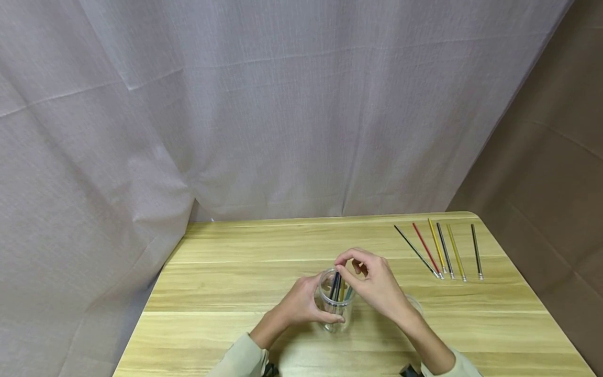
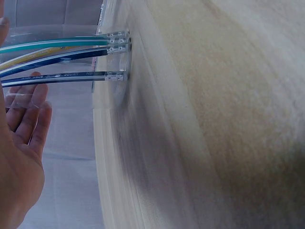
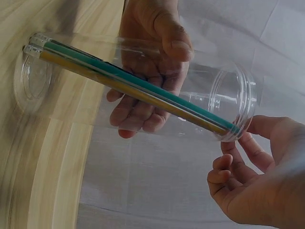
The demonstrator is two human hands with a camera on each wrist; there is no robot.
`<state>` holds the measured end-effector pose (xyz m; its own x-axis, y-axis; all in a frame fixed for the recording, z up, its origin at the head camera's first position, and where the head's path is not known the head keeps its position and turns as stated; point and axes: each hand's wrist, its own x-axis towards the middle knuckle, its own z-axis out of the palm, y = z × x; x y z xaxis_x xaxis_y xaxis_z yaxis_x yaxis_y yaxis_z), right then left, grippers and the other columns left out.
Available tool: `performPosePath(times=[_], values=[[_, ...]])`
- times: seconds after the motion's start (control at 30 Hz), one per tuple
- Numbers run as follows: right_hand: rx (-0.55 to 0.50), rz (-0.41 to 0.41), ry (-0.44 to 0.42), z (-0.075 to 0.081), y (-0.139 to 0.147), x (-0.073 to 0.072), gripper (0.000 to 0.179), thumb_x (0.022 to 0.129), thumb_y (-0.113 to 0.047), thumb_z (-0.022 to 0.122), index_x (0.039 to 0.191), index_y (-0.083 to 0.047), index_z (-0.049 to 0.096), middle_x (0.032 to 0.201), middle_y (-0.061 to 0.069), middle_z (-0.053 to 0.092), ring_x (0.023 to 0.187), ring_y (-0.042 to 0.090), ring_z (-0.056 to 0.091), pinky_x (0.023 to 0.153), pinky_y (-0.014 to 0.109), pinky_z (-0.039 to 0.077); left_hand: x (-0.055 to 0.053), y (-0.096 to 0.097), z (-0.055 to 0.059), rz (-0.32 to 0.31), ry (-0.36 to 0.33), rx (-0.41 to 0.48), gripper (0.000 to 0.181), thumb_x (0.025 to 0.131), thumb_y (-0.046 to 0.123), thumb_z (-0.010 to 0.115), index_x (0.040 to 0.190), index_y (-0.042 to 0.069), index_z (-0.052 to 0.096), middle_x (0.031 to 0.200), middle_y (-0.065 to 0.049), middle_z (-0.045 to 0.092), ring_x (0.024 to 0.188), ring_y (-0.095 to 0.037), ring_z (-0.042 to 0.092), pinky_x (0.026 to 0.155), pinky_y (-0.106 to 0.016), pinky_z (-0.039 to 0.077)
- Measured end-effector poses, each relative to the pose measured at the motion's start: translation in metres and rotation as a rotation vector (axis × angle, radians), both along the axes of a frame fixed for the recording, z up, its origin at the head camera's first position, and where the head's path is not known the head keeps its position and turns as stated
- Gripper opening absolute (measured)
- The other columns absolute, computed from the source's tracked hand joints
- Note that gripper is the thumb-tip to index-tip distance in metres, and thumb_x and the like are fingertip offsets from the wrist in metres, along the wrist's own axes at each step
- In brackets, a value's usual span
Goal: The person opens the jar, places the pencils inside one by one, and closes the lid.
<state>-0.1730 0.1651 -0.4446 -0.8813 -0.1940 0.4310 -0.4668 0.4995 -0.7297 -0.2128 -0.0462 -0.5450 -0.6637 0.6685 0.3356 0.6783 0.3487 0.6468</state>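
Observation:
A clear plastic jar (image 1: 348, 313) stands upright near the front of the table, gripped round its side by my left hand (image 1: 299, 302). Inside lean a teal pencil (image 3: 143, 87), a yellow pencil (image 3: 76, 69) and dark blue pencils (image 2: 71, 77), their eraser ends down at the jar's bottom. My right hand (image 1: 374, 283) reaches over the rim from the right. Its thumb and forefinger pinch the top of a dark blue pencil at the mouth of the jar, with the other fingers curled loosely.
At the back right of the table (image 1: 226, 272) several loose pencils lie in a spread row, among them a red pencil (image 1: 427, 250), a yellow pencil (image 1: 437, 245) and a dark pencil (image 1: 477, 251). A clear round lid (image 1: 415, 302) lies partly behind my right wrist. Grey curtain (image 1: 282, 131) hangs behind.

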Motion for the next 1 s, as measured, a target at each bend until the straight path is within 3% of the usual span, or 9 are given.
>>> performPosePath(times=[0.17,0.47,0.7,0.83,1.0], values=[[-0.015,-0.019,0.002,-0.001,0.005,-0.002,0.024,0.092,-0.002,0.081,0.098,-0.024,0.075,0.086,-0.014,0.068,0.07,0.011,0.054,0.061,0.023,0.047,0.001,0.0,0.0,-0.005,0.017,0.013,0.096,0.072,0.042,0.099,0.152,0.015,0.053,0.116,0.001,0.077,0.103,-0.005,0.07,0.095,-0.021,0.055],[-0.052,-0.097,-0.033,-0.008,0.029,-0.009,0.016,0.096,-0.007,0.079,0.099,-0.023,0.077,0.079,-0.006,0.064,0.069,0.012,0.054,0.057,0.023,0.045,0.0,0.0,0.0,0.019,0.018,0.001,0.093,0.071,0.044,0.099,0.148,0.015,0.056,0.117,0.001,0.077,0.104,-0.005,0.07,0.096,-0.022,0.055],[-0.111,-0.23,-0.014,-0.024,0.065,-0.025,0.005,0.097,-0.008,0.079,0.1,-0.011,0.078,0.085,0.001,0.069,0.073,0.009,0.055,0.057,0.017,0.044,0.001,0.0,0.001,0.029,0.023,-0.01,0.093,0.071,0.045,0.099,0.147,0.013,0.057,0.118,-0.001,0.076,0.105,-0.007,0.07,0.096,-0.023,0.055],[-0.177,-0.314,-0.028,-0.035,0.088,-0.039,0.008,0.096,-0.007,0.08,0.103,-0.004,0.078,0.09,0.009,0.072,0.074,0.006,0.056,0.057,0.014,0.044,0.001,0.0,0.001,0.033,0.003,-0.012,0.091,0.071,0.045,0.099,0.146,0.012,0.058,0.119,-0.001,0.076,0.107,-0.009,0.07,0.097,-0.025,0.055],[-0.193,-0.443,-0.072,-0.051,0.112,-0.057,0.013,0.096,-0.007,0.079,0.106,0.0,0.078,0.091,0.003,0.074,0.074,0.003,0.06,0.058,0.012,0.046,0.001,0.001,0.0,0.033,-0.003,-0.012,0.091,0.072,0.045,0.099,0.146,0.013,0.058,0.12,0.0,0.076,0.107,-0.01,0.07,0.098,-0.026,0.055]])
